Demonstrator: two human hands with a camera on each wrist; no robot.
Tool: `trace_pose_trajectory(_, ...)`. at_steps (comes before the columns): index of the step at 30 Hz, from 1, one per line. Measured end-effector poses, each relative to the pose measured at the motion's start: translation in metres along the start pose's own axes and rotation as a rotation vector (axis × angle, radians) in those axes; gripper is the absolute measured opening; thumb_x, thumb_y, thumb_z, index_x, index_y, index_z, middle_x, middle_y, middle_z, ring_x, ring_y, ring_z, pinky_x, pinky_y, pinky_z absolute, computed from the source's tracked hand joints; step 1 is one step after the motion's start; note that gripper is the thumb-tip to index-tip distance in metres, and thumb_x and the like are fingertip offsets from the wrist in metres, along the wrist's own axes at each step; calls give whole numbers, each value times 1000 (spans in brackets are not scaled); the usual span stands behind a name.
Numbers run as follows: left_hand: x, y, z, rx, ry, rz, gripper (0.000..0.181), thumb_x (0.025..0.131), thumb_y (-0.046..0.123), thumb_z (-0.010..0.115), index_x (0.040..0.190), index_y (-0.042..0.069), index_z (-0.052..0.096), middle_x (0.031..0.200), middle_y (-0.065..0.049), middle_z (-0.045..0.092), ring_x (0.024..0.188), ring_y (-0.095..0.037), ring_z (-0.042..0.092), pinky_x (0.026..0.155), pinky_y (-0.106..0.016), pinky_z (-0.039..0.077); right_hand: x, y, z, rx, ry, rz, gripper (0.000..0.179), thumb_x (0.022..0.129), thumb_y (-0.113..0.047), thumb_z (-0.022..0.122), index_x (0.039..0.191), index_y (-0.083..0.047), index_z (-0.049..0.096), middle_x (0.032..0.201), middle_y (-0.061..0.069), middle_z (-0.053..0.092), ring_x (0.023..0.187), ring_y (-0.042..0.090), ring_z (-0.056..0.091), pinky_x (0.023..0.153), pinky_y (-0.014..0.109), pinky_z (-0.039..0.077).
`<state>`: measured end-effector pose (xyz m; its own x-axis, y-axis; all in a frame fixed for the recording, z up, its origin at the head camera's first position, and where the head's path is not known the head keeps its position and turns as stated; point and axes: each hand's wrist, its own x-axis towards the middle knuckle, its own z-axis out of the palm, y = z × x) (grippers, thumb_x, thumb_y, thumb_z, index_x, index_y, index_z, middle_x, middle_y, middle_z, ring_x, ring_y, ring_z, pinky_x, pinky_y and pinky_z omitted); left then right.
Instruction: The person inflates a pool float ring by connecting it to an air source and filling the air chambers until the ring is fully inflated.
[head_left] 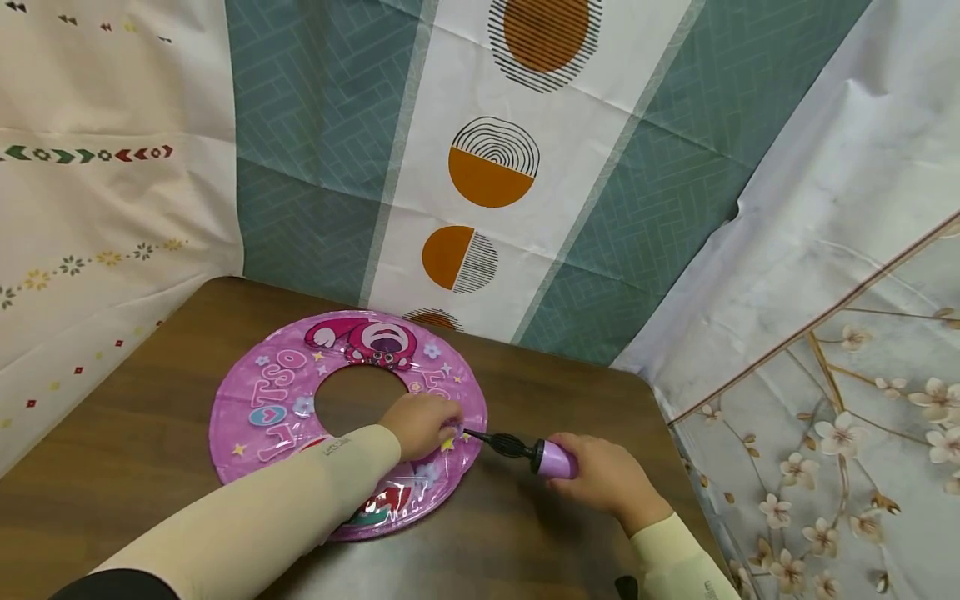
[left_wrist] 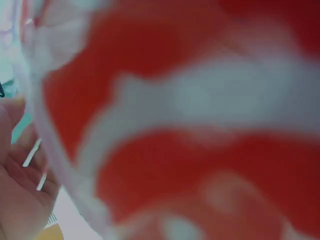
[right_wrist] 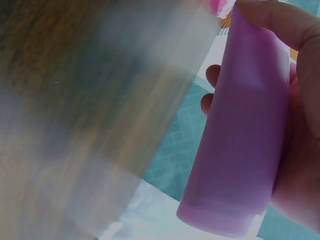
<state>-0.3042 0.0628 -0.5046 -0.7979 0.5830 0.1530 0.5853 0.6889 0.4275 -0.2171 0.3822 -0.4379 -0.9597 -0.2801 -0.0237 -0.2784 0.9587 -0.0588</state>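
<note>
A round pink swim ring (head_left: 247, 400) with a cartoon bear and lettering lies on the table, its vinyl looking filled out. My left hand (head_left: 422, 425) reaches over its right side, fingertips pinching a small part of the ring there, probably the valve. In the left wrist view the ring's red and white print (left_wrist: 150, 165) fills most of the picture, with the left hand (left_wrist: 25, 185) at its edge. My right hand (head_left: 603, 475) grips a purple hand pump (head_left: 557, 460), its fingers wrapped round the barrel. The pump's black tapered nozzle (head_left: 510, 445) points at the left fingertips, its tip close to them.
The brown wooden table (head_left: 577, 392) extends around the ring. Behind it hangs a green and white patterned curtain (head_left: 322, 167). Printed cloth also hangs at the left (head_left: 112, 217) and a floral cloth at the right (head_left: 847, 467). A small black object (head_left: 626, 587) shows by the right sleeve.
</note>
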Motion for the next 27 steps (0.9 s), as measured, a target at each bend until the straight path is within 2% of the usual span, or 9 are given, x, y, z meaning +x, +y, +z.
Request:
trace_pose_trajectory(4, 1, 1, -7, -25, -12, -5, 9, 102, 34, 72, 108, 27, 70, 98, 11, 74, 100, -14, 72, 103, -45, 55, 2, -1, -3, -7, 8, 6, 54, 78, -49, 89, 126, -32, 71, 104, -12, 76, 82, 6, 63, 70, 33, 51)
trace_pose_trajectory(7, 3, -1, -8, -87, -25, -24, 12, 102, 34, 73, 111, 27, 68, 95, 13, 70, 96, -10, 68, 102, -42, 55, 4, -3, -6, -2, 11, 19, 54, 79, -48, 89, 127, -31, 71, 105, -11, 77, 83, 7, 64, 71, 34, 52)
trace_pose_trajectory(13, 3, -4, -10, -184, -33, -22, 17, 102, 32, 74, 118, 28, 73, 105, 13, 74, 107, -11, 70, 106, -43, 56, 6, -8, -9, -18, 23, 26, 53, 80, -48, 88, 127, -30, 71, 105, -10, 77, 82, 8, 64, 72, 35, 53)
trace_pose_trajectory(19, 4, -8, -12, -174, -29, 15, 19, 101, 32, 76, 119, 28, 78, 113, 11, 78, 117, -16, 72, 109, -45, 56, 6, -11, -8, -47, 36, 12, 55, 80, -48, 88, 129, -30, 71, 105, -9, 78, 83, 9, 65, 71, 35, 53)
trace_pose_trajectory(27, 3, -4, -17, -157, -24, 10, 22, 100, 32, 77, 121, 28, 79, 117, 10, 79, 120, -17, 72, 110, -46, 55, 3, -17, -9, -83, 73, 15, 57, 81, -47, 88, 132, -30, 71, 107, -6, 78, 83, 11, 67, 72, 36, 55)
